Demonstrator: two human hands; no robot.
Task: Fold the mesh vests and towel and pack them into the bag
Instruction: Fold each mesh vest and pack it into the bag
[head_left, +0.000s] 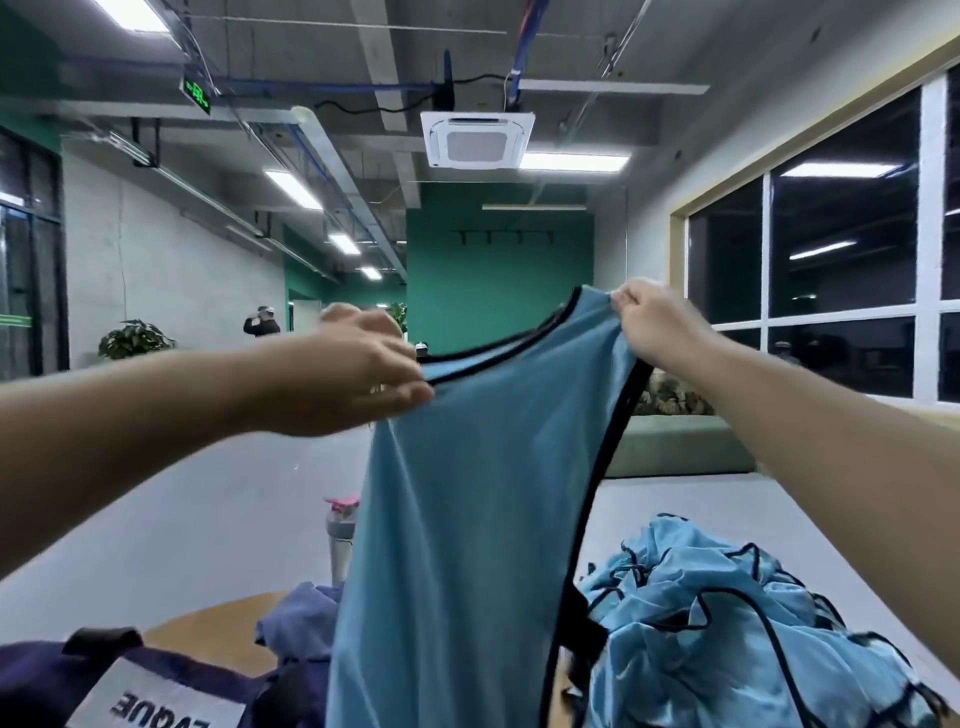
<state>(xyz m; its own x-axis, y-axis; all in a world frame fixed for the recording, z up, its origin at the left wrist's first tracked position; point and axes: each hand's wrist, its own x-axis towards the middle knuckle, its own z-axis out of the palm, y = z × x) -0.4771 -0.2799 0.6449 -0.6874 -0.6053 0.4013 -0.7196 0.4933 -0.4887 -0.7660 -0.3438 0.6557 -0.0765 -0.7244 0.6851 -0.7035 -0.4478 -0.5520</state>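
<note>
matt cloth vest (467, 519), wooden table (208, 629)

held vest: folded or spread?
Spread. The vest hangs full length, the left hand and right hand gripping its shoulders.

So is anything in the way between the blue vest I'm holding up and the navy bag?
Nothing visible blocks it. The light blue mesh vest with black trim hangs from both hands, left hand and right hand, directly over the dark navy bag at lower left; its opening isn't visible.

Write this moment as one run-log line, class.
step: vest held up | left hand: pinches collar | right hand: grips shoulder | vest pile: unfolded | bag: waiting
</note>
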